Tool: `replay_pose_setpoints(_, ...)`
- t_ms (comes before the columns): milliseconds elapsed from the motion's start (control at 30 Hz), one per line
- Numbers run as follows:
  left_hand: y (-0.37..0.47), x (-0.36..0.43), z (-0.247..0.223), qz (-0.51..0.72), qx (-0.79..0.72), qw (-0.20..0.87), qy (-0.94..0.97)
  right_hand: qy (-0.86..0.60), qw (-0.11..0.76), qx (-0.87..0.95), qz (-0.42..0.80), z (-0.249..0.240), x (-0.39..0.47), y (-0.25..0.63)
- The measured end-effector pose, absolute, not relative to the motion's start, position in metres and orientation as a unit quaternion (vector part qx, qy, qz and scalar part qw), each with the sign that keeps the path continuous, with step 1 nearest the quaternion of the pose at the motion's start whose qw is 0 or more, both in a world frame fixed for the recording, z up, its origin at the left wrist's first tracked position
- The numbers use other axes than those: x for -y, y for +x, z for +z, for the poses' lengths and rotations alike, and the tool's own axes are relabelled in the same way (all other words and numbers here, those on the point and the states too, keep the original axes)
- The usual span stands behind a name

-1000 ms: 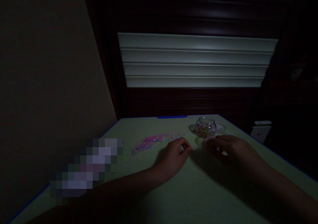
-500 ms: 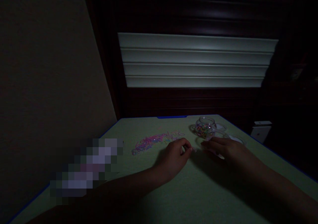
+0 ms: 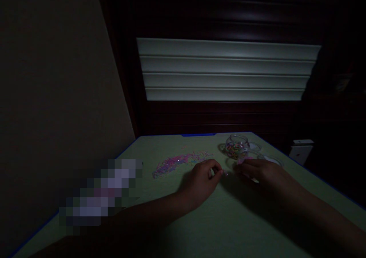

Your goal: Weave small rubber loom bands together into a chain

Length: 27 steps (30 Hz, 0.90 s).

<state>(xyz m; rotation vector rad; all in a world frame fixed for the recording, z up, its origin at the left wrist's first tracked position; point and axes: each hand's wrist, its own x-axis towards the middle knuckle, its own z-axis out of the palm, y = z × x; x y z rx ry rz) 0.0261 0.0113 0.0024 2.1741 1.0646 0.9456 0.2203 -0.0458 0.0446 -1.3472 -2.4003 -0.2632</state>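
Note:
My left hand (image 3: 204,179) is closed in a pinch above the green table. From its thumb and fingertip sticks out a small pale-pink loop, like a rubber band (image 3: 225,173). To its right, my right hand (image 3: 261,174) has its fingers bent together over the near side of a clear container with pink contents (image 3: 245,159). The hand hides most of that container, and what its fingertips hold is too dark to make out. Just behind stands a round clear jar (image 3: 237,146) with multicoloured rubber bands inside. A loose pile of pink and purple rubber bands (image 3: 177,162) lies left of the hands.
Two clear round lids, a farther one (image 3: 255,146) and a nearer one (image 3: 271,160), lie right of the jars. A blurred-out pale object (image 3: 105,191) is on the left of the table (image 3: 200,227). Behind rises a dark wooden panel with white slats (image 3: 228,69).
My right fingertips have drawn slightly right and down, uncovering more of the pink contents. My left hand keeps its pinch nearly in place.

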Motion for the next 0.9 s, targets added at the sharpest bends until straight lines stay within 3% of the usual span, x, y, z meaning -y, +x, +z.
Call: replay_pose_setpoints(900, 0.0275, -0.0099, 0.005, 0.327, -0.333, 0.224, 0.856, -0.435, 0.174, 0.881, -0.071, 0.0464, 0.0504, 0.214)
